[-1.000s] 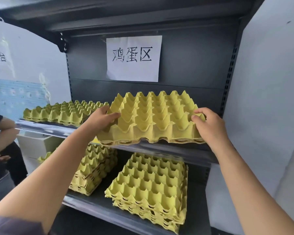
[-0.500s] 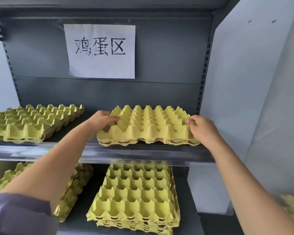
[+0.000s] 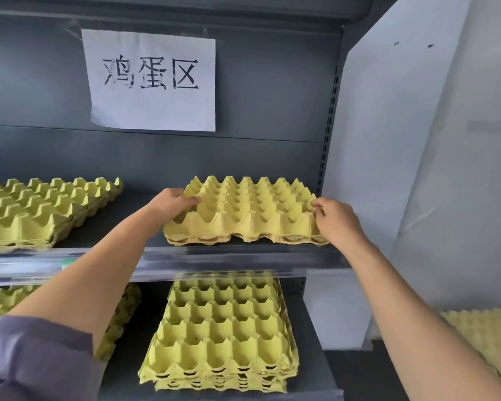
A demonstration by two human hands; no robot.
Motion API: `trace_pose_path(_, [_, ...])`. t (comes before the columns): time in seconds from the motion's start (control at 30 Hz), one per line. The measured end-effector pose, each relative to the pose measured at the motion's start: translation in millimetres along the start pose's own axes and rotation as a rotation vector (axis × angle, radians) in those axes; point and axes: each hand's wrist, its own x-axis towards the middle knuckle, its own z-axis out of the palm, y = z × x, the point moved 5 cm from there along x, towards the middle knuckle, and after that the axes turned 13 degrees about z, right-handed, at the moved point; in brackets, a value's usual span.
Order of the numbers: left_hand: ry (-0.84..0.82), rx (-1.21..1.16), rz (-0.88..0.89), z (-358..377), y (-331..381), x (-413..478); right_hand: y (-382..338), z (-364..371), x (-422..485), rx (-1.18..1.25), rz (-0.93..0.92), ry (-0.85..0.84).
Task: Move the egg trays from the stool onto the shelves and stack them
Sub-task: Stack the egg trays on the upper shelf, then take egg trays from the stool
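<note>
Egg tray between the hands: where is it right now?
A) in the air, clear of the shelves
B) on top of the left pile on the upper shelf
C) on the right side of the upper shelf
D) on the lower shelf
C: the egg tray sits on the right side of the upper shelf, with the left hand and the right hand gripping its side edges.

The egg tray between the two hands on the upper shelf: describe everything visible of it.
The egg tray is yellow-green moulded pulp, as it looks, with rows of empty cups divided by pointed peaks. It lies level, cups up, seemingly resting on the right part of the upper shelf, close behind its front lip. A second rim under its front edge suggests another tray nested below. The left hand grips its left edge, and the right hand grips its right front corner.
</note>
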Motion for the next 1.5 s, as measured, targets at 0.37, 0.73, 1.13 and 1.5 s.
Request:
trace_pose_path(0.37, [0.122, 0.622, 0.405, 14.2, 67.1, -5.0, -1.1, -45.5, -15.9, -0.164, -0.126, 0.156])
trace_pose_path(0.73, [-0.019, 0.835, 0.922, 248.4, 221.2, -66.2, 185.1, -140.4, -26.6, -0.332, -0.183, 0.236])
trace_pose_path(1.13, [-0.339, 0.702, 0.982, 532.3, 273.9, -123.7, 473.7, -207.9, -28.5, -0.497, 0.049, 0.064])
trace_pose_path(1.5, [-0.400, 0.610, 1.016, 723.4, 267.7, -75.5, 635.4, -184.9, 45.9, -0.496, 0.147, 0.018])
